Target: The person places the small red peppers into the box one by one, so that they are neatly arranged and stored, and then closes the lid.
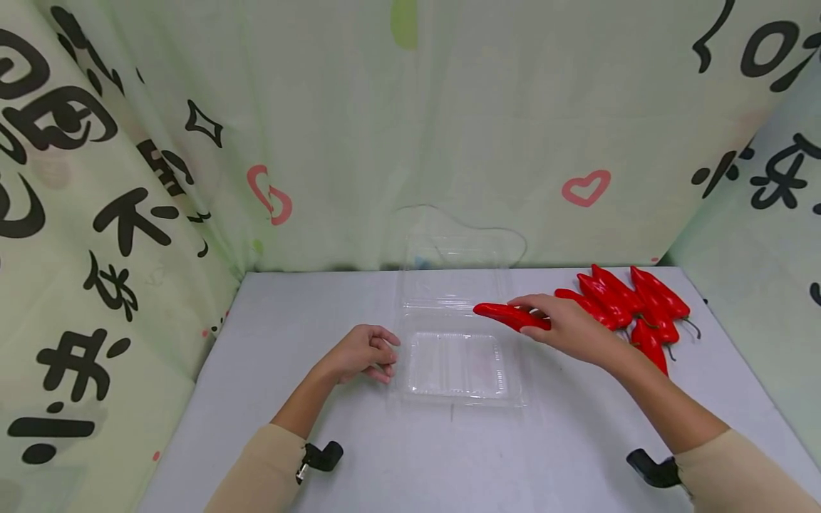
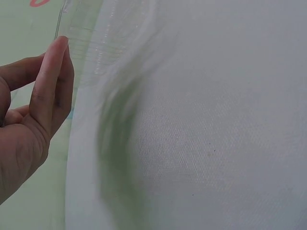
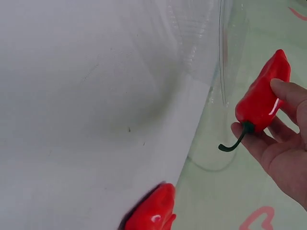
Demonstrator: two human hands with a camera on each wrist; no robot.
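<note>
My right hand (image 1: 564,324) pinches a red chili pepper (image 1: 509,315) between thumb and fingers, above the right side of a clear plastic clamshell box (image 1: 458,397). In the right wrist view the pepper (image 3: 264,98) shows its dark green curved stem (image 3: 237,139) hanging toward the table. The box lies with its lid (image 1: 455,285) raised toward the curtain. At the box's left edge is my left hand (image 1: 365,354), fingers loosely bent; the left wrist view has its fingertips (image 2: 60,45) right at the clear plastic rim.
A pile of several red peppers (image 1: 609,299) lies at the back right of the white table (image 1: 308,306). A printed curtain (image 1: 410,142) hangs behind the table and along both sides. Black wrist mounts (image 1: 323,456) stick out from both sleeves.
</note>
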